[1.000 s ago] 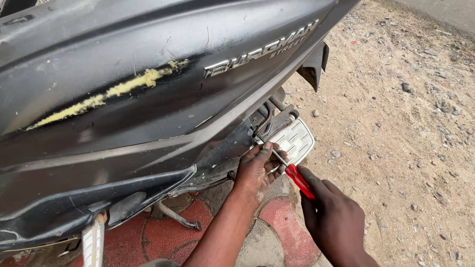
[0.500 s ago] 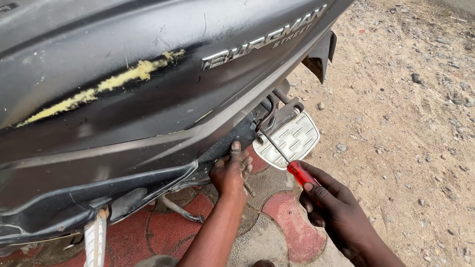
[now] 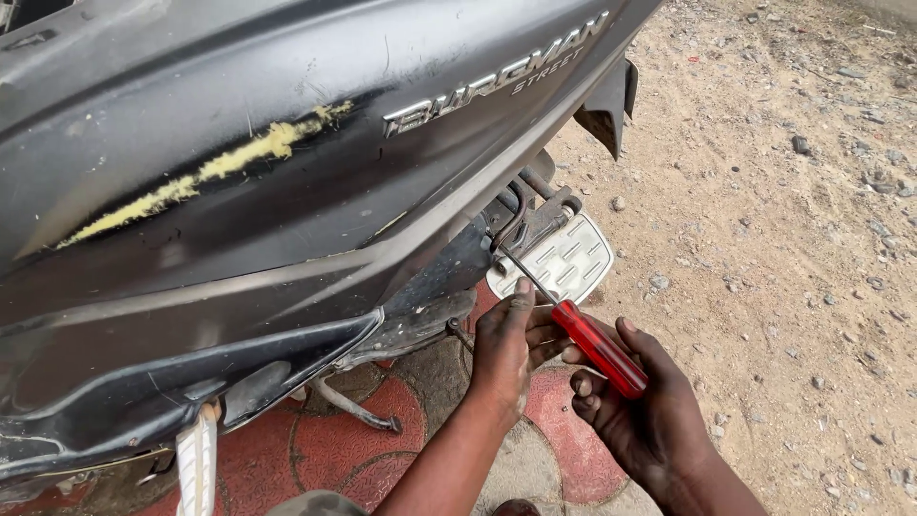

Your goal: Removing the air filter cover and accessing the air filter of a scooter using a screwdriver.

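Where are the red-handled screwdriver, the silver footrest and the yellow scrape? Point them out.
red-handled screwdriver (image 3: 600,348), head view, middle of the handle.
silver footrest (image 3: 571,260), head view, ribbed top face.
yellow scrape (image 3: 224,165), head view, mid-streak on the dark body panel.

Dirt ground (image 3: 783,315) w/ stones, red paving (image 3: 334,444)

Stuff you can't really make out around the scooter's side panel (image 3: 287,220)

The screwdriver (image 3: 597,346) tip vanishes up under the panel, so whatever it's seated on is hidden. My left hand (image 3: 506,349) covers part of the shaft, and my right hand (image 3: 650,411) wraps the handle's end. The panel itself runs off the top and left edges, with only shadow beneath.
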